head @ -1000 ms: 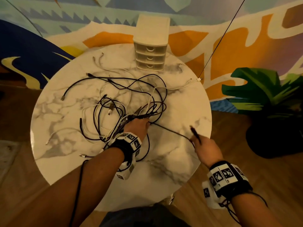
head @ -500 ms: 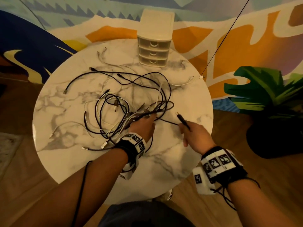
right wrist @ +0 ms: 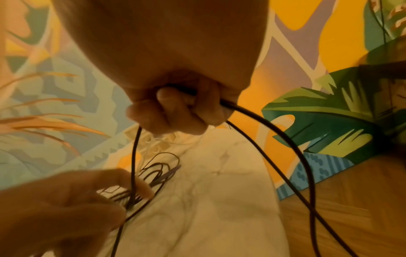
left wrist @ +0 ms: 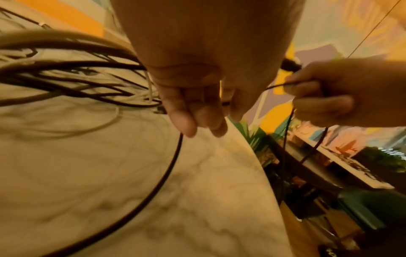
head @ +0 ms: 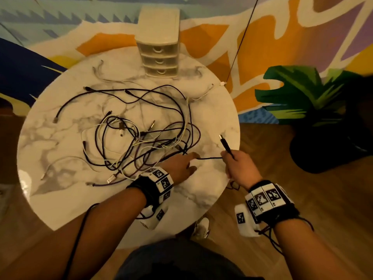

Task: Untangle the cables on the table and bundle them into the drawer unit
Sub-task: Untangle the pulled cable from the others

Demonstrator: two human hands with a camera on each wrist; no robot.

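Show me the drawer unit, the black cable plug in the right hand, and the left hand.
drawer unit [head: 159, 57], head view, middle drawer front.
black cable plug [head: 225, 143], head view, plug body.
left hand [head: 181, 165], head view, back of hand.

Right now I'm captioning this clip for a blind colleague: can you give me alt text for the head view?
The right hand grips a black cable near its plug, drawing it from a tangle of black and white cables that the left hand touches on a round marble table; a cream three-drawer unit stands at the far edge.
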